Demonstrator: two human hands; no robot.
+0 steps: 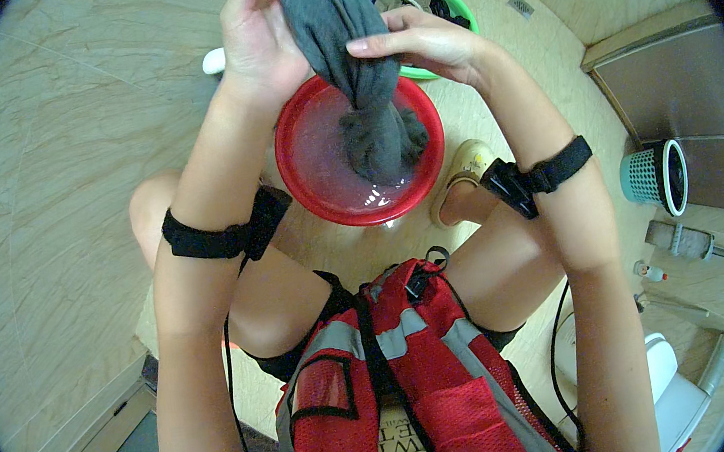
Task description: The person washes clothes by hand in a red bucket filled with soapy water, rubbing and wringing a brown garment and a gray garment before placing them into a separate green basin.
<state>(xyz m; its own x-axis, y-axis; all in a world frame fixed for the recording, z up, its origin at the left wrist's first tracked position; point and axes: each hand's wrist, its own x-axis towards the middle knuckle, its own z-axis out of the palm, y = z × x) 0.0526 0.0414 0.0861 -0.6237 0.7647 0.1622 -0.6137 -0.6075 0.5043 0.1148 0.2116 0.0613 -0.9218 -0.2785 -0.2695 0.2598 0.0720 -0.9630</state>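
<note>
A dark grey wet cloth, possibly a garment, hangs bunched between my two raised hands. My left hand holds its upper left side; the fingertips are cut off by the top edge or hidden behind the fabric. My right hand grips the right side, thumb across the front and fingers mostly behind. Below my hands, the cloth's lower end droops into a red basin of cloudy, sudsy water, where part of it lies in the water.
Behind the red basin is a green basin with several dark clothes. A teal lattice bin stands at the right by a panel. A white toilet is at lower right. A floor drain lies far right. My slippered foot is beside the red basin.
</note>
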